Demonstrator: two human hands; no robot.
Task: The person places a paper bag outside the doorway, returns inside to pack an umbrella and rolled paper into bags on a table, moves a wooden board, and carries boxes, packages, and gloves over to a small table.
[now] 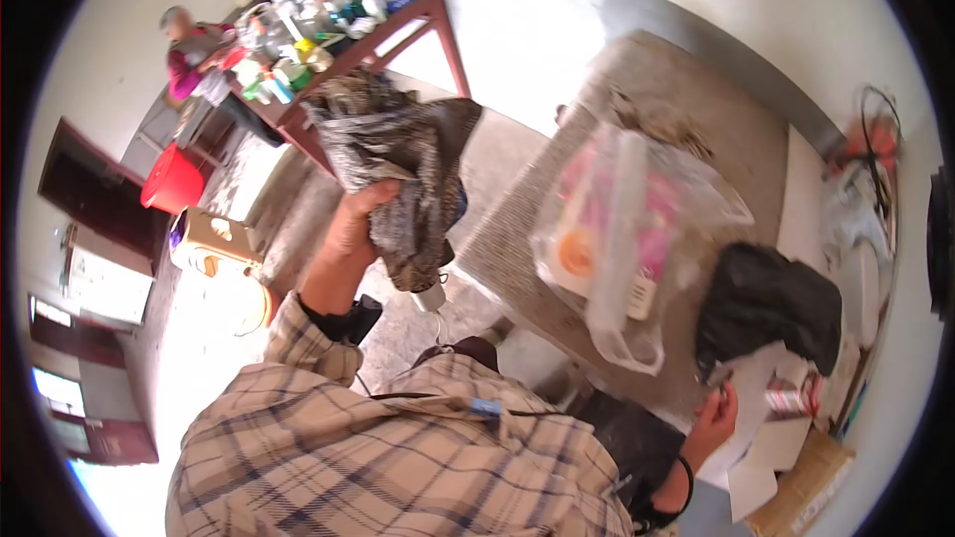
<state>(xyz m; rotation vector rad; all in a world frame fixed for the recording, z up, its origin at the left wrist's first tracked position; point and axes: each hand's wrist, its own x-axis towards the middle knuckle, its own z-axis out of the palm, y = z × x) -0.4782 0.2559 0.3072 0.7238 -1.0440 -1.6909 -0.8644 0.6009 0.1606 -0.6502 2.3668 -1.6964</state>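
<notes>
My left hand (353, 229) holds a bundled dark cloth (398, 164) in a closed grip, raised beside the bench (696, 129). My right hand (714, 420) rests at the bench edge near a black bag (771, 303); I cannot tell its grip.

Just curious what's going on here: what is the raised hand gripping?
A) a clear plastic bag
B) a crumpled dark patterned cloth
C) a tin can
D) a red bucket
B: the left hand is closed around a crumpled dark patterned cloth, held up above the floor.
</notes>
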